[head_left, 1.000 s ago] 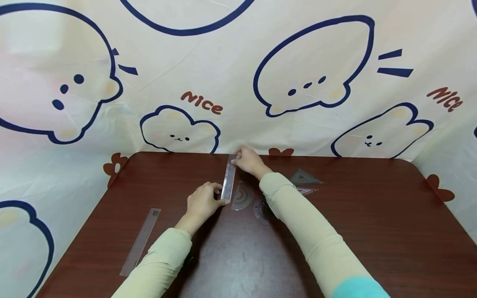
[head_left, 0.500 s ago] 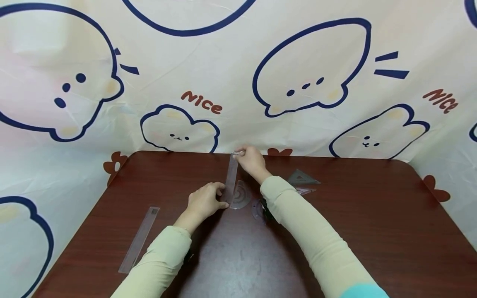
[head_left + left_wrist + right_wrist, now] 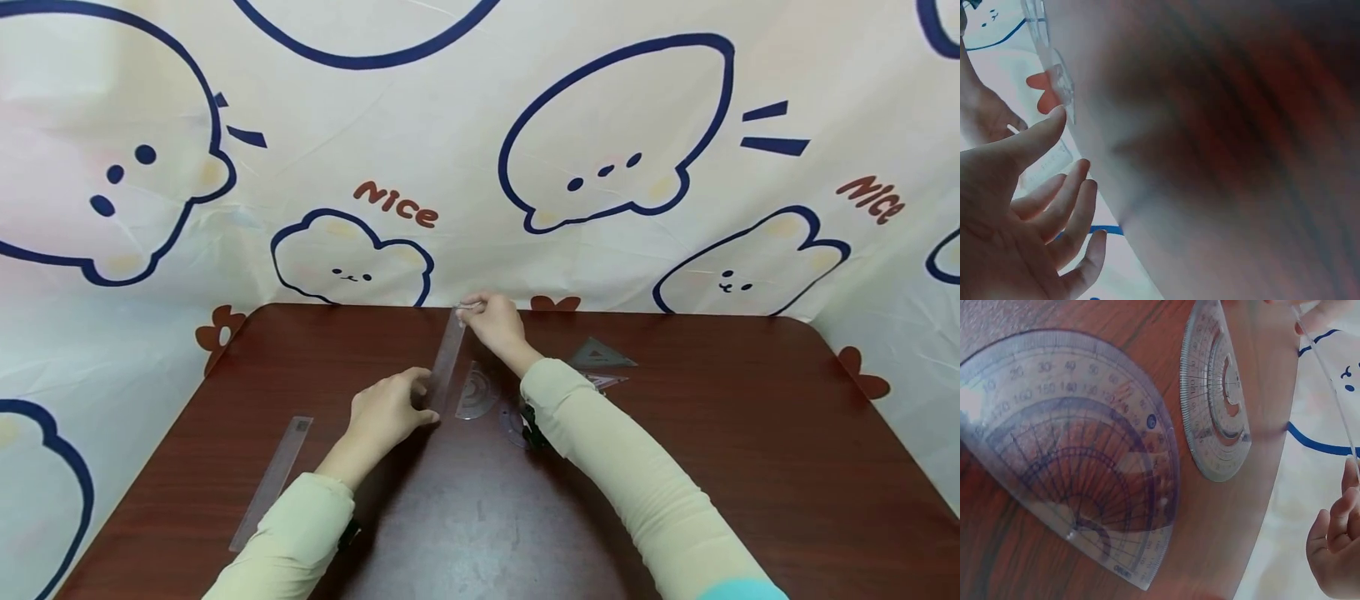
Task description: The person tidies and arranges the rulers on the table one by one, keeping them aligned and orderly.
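A clear ruler (image 3: 450, 354) stretches between both hands over the back part of the table. At its far end, the right hand (image 3: 497, 325) pinches it between thumb and fingers. The left hand (image 3: 386, 408) is at the near end, thumb and fingers on either side of the ruler; in the left wrist view the fingers of this left hand (image 3: 1029, 206) look spread and loosely bent. A clear protractor (image 3: 477, 392) lies just right of the ruler. Another protractor (image 3: 1085, 456), purple-tinted, lies closer to the right forearm, which partly covers it in the head view.
A second clear ruler (image 3: 272, 483) lies on the left side of the brown table (image 3: 480, 517). Two set squares, a greenish one (image 3: 600, 354) and a clear one (image 3: 606, 381), sit beyond the right forearm. A printed cloth (image 3: 480, 150) hangs behind the table's back edge.
Both hands and the ruler have shifted left, away from the protractor beside it. The ruler now slants more. The view has also turned slightly to the right.
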Motion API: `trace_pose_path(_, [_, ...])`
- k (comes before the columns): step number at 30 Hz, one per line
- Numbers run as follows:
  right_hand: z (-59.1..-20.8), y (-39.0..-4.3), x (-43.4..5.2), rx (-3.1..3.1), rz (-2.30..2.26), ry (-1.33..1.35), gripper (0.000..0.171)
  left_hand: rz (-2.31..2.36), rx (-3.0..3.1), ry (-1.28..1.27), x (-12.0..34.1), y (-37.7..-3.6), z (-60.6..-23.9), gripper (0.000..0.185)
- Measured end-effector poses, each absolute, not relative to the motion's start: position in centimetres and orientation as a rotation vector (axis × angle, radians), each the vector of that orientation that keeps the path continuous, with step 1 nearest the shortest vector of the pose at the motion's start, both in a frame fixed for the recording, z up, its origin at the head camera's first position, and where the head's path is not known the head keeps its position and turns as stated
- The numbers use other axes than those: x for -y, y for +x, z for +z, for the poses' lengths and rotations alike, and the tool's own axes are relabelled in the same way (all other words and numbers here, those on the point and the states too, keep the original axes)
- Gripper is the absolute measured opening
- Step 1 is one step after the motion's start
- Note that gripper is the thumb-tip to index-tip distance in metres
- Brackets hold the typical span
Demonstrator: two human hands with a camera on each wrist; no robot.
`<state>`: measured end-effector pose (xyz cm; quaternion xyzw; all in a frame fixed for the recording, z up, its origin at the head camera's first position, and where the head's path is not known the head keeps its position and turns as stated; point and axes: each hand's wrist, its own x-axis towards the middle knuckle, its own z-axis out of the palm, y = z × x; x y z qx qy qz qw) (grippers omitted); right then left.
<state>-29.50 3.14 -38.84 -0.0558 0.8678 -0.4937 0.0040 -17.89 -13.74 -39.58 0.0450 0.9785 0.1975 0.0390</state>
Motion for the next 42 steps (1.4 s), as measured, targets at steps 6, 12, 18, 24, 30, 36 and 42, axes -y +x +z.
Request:
trace_pose_path(6, [-38.6, -29.3, -3.3, -2.675, -1.632, -0.181, 0.026, 0.668, -3.036, 0.149, 14.3, -17.0, -39.8, 0.059])
trace_pose_path(12, [-38.4, -28.6, -3.2, -2.733, -1.544, -0.187, 0.024, 0.713, -3.111, 0.138, 14.4, -16.4, -39.4, 0.055])
trace_pose_path(18, [-38.4, -27.9, -3.1, -2.816, -1.436, -0.217, 0.022, 0.702, -3.14, 0.155, 14.7, -15.4, -39.1, 0.054])
trace_pose_path(24, [-38.2, -27.1, -3.1, -2.959, -1.219, -0.329, 0.02, 0.681, -3.151, 0.174, 15.1, -14.5, -39.2, 0.055])
trace_pose_path(30, [-38.1, -26.4, -3.0, -3.023, -1.029, -0.463, 0.024, 0.665, -3.144, 0.173, 15.8, -13.8, -39.2, 0.055])
trace_pose_path(36, [-38.3, -25.9, -2.8, -3.004, -1.019, -0.523, 0.025, 0.633, -3.141, 0.189, 16.3, -13.0, -39.3, 0.055])
trace_pose_path(42, [-38.7, -25.4, -2.4, -2.978, -1.024, -0.545, 0.024, 0.623, -3.169, 0.222, 16.9, -12.2, -39.3, 0.055])
